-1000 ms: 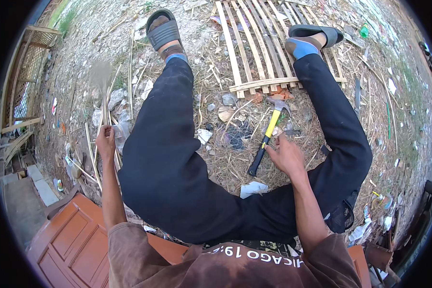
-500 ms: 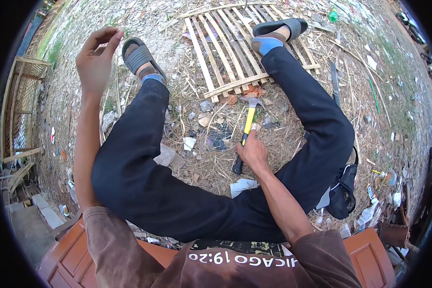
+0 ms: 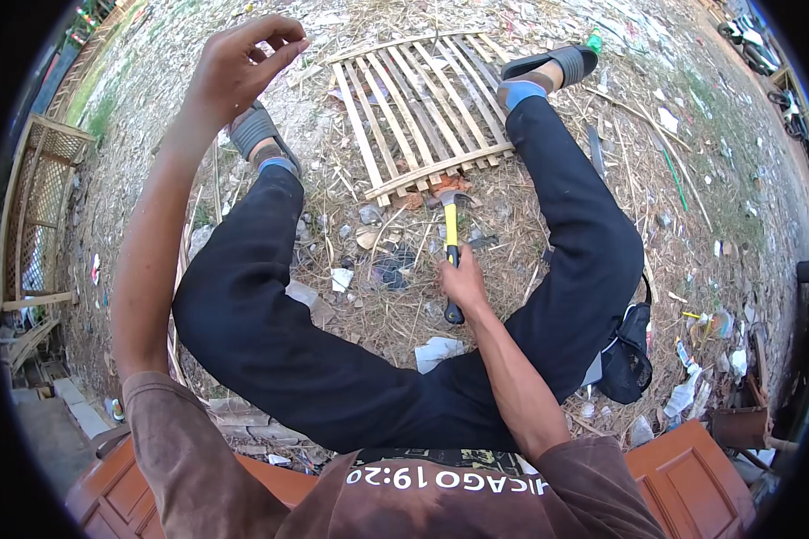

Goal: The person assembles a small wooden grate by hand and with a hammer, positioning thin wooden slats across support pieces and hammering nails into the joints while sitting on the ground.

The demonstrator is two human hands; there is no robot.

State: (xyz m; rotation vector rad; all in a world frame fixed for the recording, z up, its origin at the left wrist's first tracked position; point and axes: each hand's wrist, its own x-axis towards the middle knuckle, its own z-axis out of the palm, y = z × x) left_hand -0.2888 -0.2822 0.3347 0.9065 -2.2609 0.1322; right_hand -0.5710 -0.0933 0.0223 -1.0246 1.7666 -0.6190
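My right hand [image 3: 464,280] is wrapped round the black grip of a claw hammer [image 3: 451,223] with a yellow shaft. Its metal head points away from me, near the closest end of a slatted frame [image 3: 422,108] made of pale wooden strips. Raised at the upper left, above my left sandal [image 3: 253,133], my left hand [image 3: 243,72] has thumb and fingers pinched together. A tiny pale spot shows at the fingertips, too small to name. The slatted frame lies on the ground between my spread legs, and my right foot is beside its far right corner.
Dry straw, stones and litter cover the ground. A long flat blade [image 3: 595,151] lies right of my right leg, and a black mesh bag [image 3: 626,364] sits by my right thigh. A lattice panel [image 3: 40,207] stands at the left. I sit on a brown panelled board [image 3: 697,481].
My left hand has moved up and to the right in view, still pinched. The hammer has swung more upright in my right hand. The whole view has shifted slightly.
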